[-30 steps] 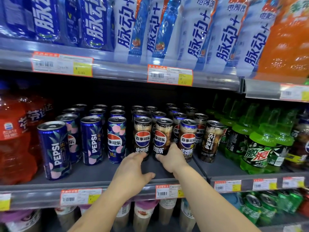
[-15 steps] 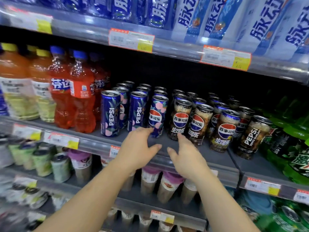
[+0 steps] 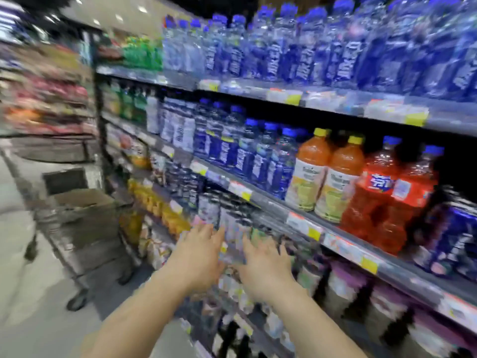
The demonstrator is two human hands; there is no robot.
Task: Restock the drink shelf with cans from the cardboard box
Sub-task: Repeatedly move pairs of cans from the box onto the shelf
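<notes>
Both hands, left hand [image 3: 198,250] and right hand [image 3: 265,264], reached out with fingers spread, empty, before blurred drink shelves [image 3: 304,223]; a cart [image 3: 77,228] carrying a cardboard box [image 3: 85,202] stood left.

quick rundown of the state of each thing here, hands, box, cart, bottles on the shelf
left hand: open, fingers extended, holding nothing
right hand: open, fingers spread, holding nothing
cardboard box: open-topped, sitting in the cart, contents blurred
cart: standing in the aisle left of the shelf
orange bottles: upright, capped
red bottles: upright, capped
blue-capped bottles: upright in rows
</notes>
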